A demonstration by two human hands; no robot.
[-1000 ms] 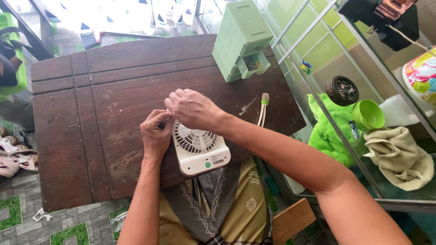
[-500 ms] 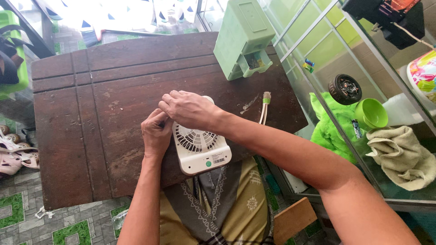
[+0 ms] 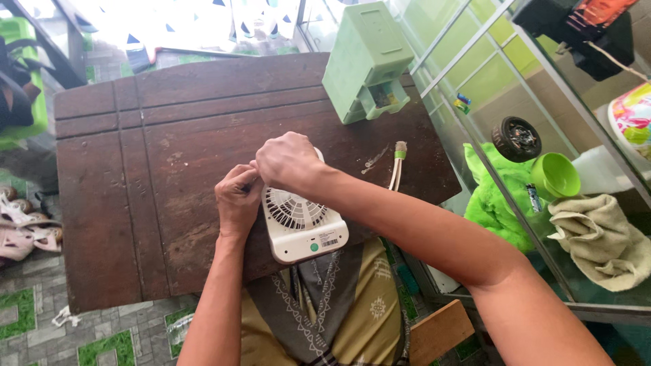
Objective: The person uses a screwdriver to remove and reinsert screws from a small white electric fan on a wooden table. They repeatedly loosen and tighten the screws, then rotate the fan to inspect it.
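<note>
A small white portable fan with a round grille lies flat on the dark wooden table, near its front edge. My left hand rests against the fan's left side with curled fingers. My right hand covers the fan's far top corner, fingers closed down on it. The fingertips of both hands meet at that corner; whatever small thing they pinch there is hidden.
A green plastic drawer box stands at the table's far right. A white cable with a plug lies right of the fan. A glass cabinet to the right holds a green cup, a cloth and a black round part.
Both hands stay at the fan's top left corner. The fan and hands have shifted slightly; the right hand now sits lower over the corner.
</note>
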